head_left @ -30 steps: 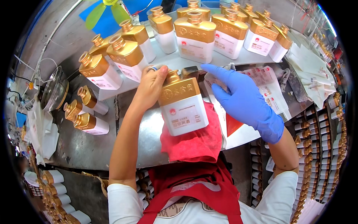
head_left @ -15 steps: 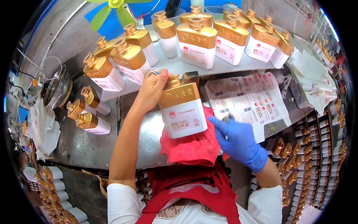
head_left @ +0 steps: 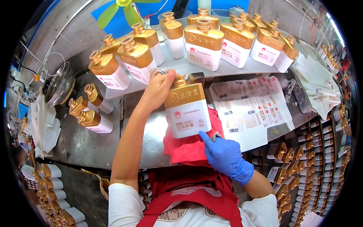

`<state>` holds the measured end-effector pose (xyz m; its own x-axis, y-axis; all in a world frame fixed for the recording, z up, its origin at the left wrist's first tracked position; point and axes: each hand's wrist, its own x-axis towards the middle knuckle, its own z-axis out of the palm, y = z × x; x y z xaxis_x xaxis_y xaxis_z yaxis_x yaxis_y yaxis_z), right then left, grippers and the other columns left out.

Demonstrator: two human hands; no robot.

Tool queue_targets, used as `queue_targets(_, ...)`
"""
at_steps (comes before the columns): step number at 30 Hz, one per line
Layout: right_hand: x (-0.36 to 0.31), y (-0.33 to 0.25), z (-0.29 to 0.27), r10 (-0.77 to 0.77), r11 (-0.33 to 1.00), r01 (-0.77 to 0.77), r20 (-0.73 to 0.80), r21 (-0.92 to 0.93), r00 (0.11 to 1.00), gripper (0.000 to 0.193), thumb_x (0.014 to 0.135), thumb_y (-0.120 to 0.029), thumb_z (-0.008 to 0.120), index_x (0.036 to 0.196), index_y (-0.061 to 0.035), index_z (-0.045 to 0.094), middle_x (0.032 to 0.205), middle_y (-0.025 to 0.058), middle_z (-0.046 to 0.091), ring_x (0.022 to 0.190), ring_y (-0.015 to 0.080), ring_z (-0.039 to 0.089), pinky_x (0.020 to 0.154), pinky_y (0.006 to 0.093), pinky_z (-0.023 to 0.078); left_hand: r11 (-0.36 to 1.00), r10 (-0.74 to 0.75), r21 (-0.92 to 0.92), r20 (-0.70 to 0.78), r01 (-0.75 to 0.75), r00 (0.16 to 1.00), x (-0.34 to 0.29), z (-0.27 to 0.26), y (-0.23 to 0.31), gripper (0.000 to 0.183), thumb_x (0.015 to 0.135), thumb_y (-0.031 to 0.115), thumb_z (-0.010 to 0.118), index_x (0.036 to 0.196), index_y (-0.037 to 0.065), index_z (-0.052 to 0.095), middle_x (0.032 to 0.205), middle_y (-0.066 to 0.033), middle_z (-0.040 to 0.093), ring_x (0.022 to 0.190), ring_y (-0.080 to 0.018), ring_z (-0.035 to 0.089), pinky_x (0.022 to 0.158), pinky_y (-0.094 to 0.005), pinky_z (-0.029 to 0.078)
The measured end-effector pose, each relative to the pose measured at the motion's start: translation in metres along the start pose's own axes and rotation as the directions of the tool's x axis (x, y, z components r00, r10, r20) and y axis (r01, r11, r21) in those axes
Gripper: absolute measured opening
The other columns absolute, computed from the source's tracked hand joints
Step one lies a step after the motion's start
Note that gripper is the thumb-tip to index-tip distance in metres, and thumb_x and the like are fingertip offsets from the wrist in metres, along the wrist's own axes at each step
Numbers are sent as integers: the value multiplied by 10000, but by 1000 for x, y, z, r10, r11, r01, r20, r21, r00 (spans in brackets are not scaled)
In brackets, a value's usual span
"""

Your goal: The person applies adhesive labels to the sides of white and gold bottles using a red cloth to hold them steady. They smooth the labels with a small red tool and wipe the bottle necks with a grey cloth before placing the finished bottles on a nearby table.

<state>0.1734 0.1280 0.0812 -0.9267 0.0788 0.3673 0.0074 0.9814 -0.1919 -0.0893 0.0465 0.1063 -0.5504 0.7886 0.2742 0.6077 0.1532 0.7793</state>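
Note:
My left hand (head_left: pixel 157 90) grips a flat bottle (head_left: pixel 188 115) near its neck. The bottle has a gold upper part and a white lower body with a printed front, which faces up toward me. Under its lower end lies a red cloth (head_left: pixel 181 149) at the bench edge. In a blue glove, my right hand (head_left: pixel 227 158) is closed on a small grey wad (head_left: pixel 216 136), seemingly a rag, mostly hidden by the fingers. The index fingertip is at the bottle's lower right corner.
Several similar bottles (head_left: pixel 204 45) stand on a raised grey shelf (head_left: pixel 174 65) behind. A few more (head_left: pixel 95 122) are on the metal bench at left. A partly used label sheet (head_left: pixel 249 109) lies at right. Racks of bottles flank the bench, and a green fan (head_left: pixel 124 3) stands at the back.
My right hand has moved left and down, bringing the index fingertip to the bottle's lower corner. My left hand still holds the bottle, now turned slightly more upright.

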Motion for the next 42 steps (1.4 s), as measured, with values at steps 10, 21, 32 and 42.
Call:
queue_targets(10,0,1,0,38,999,-38,22,37,999,401,787,-89,552,1177,-4,585,641,86,528,528,211,564,437,329,428,996,-65,70,39,62,997,-3,-6,5,612,990,486,294,1081,-3,649,1102,-138,589,1151,-252,416,1011,-354,313)
queue_targets(21,11,-27,20,-84,962,84,-12,260,996,475,793,-99,545,1265,-65,500,732,93,564,576,254,581,439,363,442,978,203,63,-51,-199,978,-6,-5,6,452,1010,318,326,1044,4,651,897,-94,586,897,-244,487,880,-351,355)
queue_targets(32,79,28,-45,-68,973,112,-213,202,975,216,865,-276,562,987,-100,589,778,129,566,642,317,596,516,412,477,960,194,-197,-36,-197,980,-51,-6,58,536,995,392,309,1144,-50,575,1102,-141,573,1066,-249,516,952,-334,362)
queue_targets(42,93,14,-49,-168,923,242,-251,299,953,259,827,-264,604,1010,-94,537,857,138,592,695,335,611,563,410,500,970,233,-84,48,-228,971,-82,-6,92,724,948,546,295,1364,-39,388,1279,-217,429,1182,-271,455,994,-356,345)
